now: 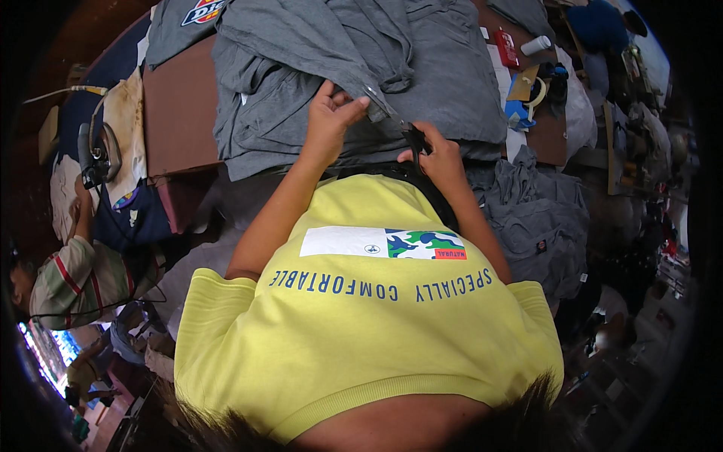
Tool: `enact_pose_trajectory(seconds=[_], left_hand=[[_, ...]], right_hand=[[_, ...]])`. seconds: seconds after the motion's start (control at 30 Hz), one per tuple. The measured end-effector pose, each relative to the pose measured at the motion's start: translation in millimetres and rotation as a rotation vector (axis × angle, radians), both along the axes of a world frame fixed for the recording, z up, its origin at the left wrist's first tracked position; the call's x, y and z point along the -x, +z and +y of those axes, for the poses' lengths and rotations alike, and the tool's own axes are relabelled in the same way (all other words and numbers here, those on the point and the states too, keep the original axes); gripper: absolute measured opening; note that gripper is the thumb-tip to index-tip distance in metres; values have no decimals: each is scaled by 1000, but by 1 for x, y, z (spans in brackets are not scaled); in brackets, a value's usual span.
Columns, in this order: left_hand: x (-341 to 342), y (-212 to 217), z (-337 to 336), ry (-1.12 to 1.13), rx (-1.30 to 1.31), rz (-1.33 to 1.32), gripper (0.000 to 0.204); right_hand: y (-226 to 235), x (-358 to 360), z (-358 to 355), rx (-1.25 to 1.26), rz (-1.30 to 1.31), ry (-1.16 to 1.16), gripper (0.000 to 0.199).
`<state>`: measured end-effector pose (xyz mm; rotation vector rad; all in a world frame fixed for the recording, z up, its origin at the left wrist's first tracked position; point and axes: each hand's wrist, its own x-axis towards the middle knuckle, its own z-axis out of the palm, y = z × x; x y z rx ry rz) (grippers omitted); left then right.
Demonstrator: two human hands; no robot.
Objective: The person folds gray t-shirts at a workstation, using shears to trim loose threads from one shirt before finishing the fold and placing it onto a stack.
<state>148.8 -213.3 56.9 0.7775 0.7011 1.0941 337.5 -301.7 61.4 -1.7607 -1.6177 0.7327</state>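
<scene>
A grey garment (301, 53) lies bunched over a stack of folded grey garments (456, 83) in front of me. My left hand (328, 124) pinches the end of a narrow part of that garment, thumb on top and fingers beneath. My right hand (443, 162) is closed round the black handles of a pair of scissors (414, 140). Their blades point up and left to the garment's edge, close by my left fingertips. Whether the blades touch the cloth I cannot tell.
On the left, a co-worker's hand (80, 202) is by an iron (98, 157) on a pale, stained cloth (125, 128). A red box (506, 49), a white cylinder (535, 45) and a tape roll (536, 99) are at the right. More grey garments (531, 218) are heaped at lower right.
</scene>
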Motion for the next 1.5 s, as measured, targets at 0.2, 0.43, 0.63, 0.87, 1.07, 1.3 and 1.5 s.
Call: enact_pose_trajectory(seconds=[0.2, 0.43, 0.63, 0.87, 1.07, 1.3, 1.5], left_hand=[[2, -1, 3, 36, -47, -9, 46], [5, -5, 4, 16, -68, 12, 46], [6, 2, 7, 40, 3, -20, 50], [11, -2, 12, 97, -22, -47, 56], [12, -3, 15, 54, -31, -49, 55], [16, 2, 19, 50, 67, -68, 47], [21, -4, 29, 75, 84, -89, 42]], right_hand=[[13, 6, 7, 32, -161, 16, 66], [21, 17, 22, -15, -177, 46, 65], [-1, 9, 14, -65, -93, 7, 52], [15, 21, 20, -2, -239, -12, 66], [20, 27, 36, 1, -207, 24, 67], [-3, 20, 26, -31, -56, -12, 60], [14, 31, 35, -15, -178, -6, 65]])
